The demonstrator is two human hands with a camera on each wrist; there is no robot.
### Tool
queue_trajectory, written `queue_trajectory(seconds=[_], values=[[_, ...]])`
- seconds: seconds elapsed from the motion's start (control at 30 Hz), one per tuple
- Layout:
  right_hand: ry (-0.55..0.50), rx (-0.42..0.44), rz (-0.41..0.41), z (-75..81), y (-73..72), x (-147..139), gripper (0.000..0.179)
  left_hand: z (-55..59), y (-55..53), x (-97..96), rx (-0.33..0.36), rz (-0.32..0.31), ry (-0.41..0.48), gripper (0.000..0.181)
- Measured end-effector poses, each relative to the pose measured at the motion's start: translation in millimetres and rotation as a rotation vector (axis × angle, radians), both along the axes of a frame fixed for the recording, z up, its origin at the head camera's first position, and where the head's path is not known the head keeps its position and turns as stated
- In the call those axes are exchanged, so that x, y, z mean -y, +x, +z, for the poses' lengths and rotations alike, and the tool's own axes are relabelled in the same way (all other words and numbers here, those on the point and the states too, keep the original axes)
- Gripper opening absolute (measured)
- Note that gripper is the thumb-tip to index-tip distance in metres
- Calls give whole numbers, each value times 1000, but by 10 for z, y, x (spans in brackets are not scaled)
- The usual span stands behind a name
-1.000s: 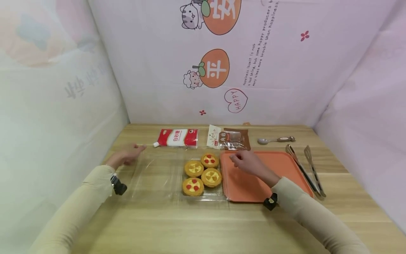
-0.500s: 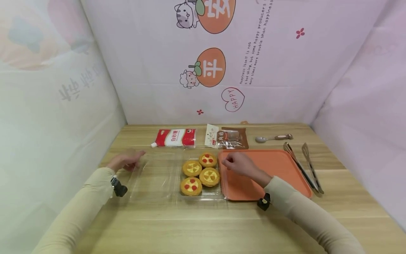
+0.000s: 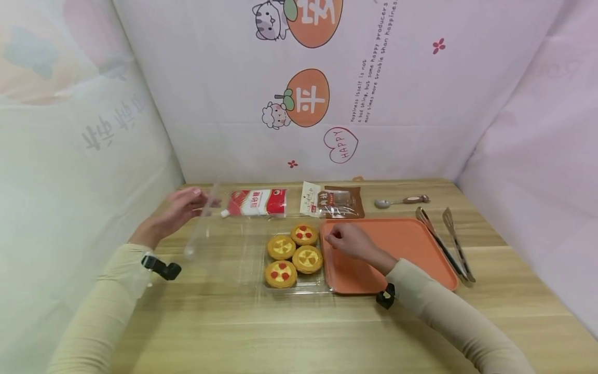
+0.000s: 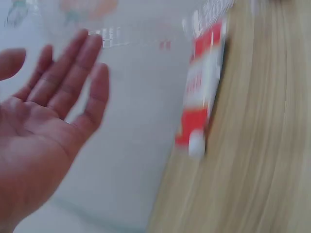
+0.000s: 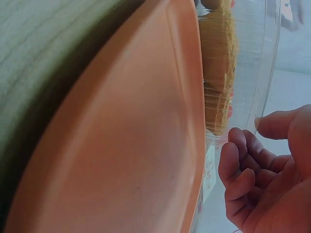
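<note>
In the head view a clear plastic clamshell box holds several egg tarts, some with red toppings, some with yellow pieces. Its hinged lid stands tilted up on the left. My left hand is at the lid's outer edge, fingers extended; the left wrist view shows the palm and spread fingers, with the clear lid beyond. My right hand is over the left part of an orange tray. In the right wrist view its curled fingers and thumb pinch the box's rim.
Behind the box lie a red-and-white sugar pouch and a brown spice packet. A measuring spoon lies at the back right. Metal tongs lie right of the tray. Fabric walls enclose the wooden table at the back and sides.
My left hand has risen and turned palm-up, and the lid, lying flat before, has tilted upward. The right hand stays at the box's right edge. The head view has shifted slightly.
</note>
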State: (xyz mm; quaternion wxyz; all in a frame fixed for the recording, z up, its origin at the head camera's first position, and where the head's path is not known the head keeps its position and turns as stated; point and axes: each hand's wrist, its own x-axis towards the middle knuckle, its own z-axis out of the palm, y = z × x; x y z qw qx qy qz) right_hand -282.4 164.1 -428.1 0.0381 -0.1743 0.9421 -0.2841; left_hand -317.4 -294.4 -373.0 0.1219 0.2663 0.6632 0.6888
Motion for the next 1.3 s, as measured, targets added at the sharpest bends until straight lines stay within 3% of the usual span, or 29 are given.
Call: queue_trajectory(seconds=[0.07,0.13,0.23,0.33,0.5,0.63,1.07,1.3], values=[[3,-5,2,-4,-9,2,23,17,42,-213,-90,64,-89,25],[-4,-6,0,-6,-14,4,22,9,65,-429,-209,126,-262,19],[-4,-15,3,-13,-19,1,22,-63,73,-715,-397,146,-509,26],[-15,-9,-2,-16,-17,3,22,-209,68,-929,-492,109,-581,40],[-12,-20,2,-32,-20,7,23,-435,104,-1155,-580,90,-695,54],[-11,-45,4,-51,-26,-3,22,-542,126,-1284,-636,80,-717,53],[-30,-26,10,-85,-33,-45,22,-682,116,-1450,-619,106,-684,39],[-145,90,-58,73,-268,-87,32,-697,112,-1465,-662,112,-667,37]])
